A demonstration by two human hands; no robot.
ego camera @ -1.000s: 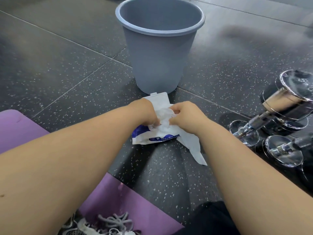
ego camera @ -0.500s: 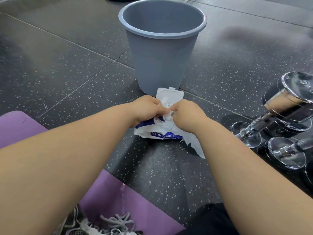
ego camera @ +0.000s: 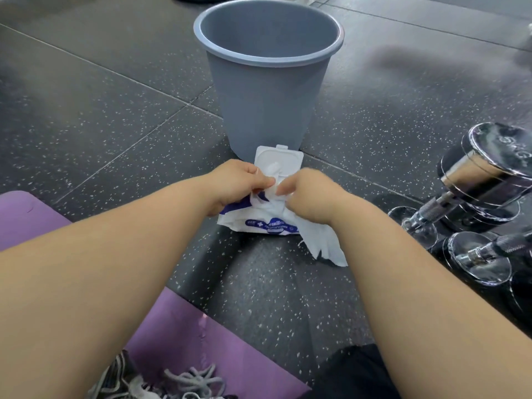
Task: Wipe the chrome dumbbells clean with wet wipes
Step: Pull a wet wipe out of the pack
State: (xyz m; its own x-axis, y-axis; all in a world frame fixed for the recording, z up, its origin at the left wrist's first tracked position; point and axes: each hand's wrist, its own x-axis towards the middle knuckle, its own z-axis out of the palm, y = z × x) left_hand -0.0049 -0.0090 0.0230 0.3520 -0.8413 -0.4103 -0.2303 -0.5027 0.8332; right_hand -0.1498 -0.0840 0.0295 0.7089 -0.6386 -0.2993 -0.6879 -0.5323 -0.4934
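Several chrome dumbbells (ego camera: 486, 180) lie on the floor (ego camera: 115, 125) to the right of the hands; they are probably heavy and slick, best steadied by the knurled handle. The wet wipe (ego camera: 322, 246) looks soft, limp and easily torn. The left hand (ego camera: 239, 182) curls around the wipe pack (ego camera: 259, 223) at its opening, and the right hand (ego camera: 308, 197) pinches the wet wipe beside it.
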